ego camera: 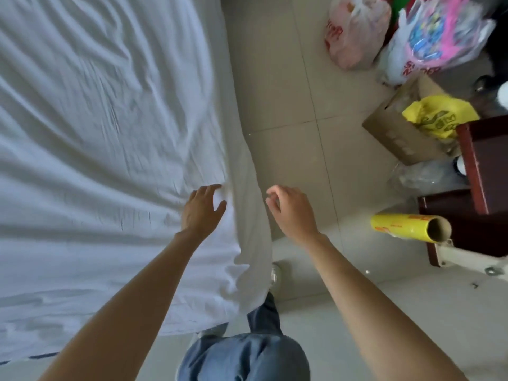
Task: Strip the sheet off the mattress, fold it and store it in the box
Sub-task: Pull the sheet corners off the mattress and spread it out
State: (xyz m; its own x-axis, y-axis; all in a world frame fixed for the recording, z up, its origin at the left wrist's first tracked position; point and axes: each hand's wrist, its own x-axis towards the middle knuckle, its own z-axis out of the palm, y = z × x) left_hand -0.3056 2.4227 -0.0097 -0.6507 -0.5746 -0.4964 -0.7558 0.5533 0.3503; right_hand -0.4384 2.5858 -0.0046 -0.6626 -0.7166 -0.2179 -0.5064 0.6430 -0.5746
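A wrinkled white sheet covers the mattress, filling the left half of the view and hanging over its right edge. My left hand is stretched out over the sheet near that edge, fingers spread and holding nothing. My right hand hovers just past the edge above the floor, fingers loosely curled, empty. A brown cardboard box stands on the floor at the right with a yellow plastic bag in it.
Tiled floor runs beside the bed. Filled plastic bags lie at the far right. A dark red wooden cabinet stands at the right edge, with a yellow cling-film roll lying by it. My jeans-clad legs stand at the bed corner.
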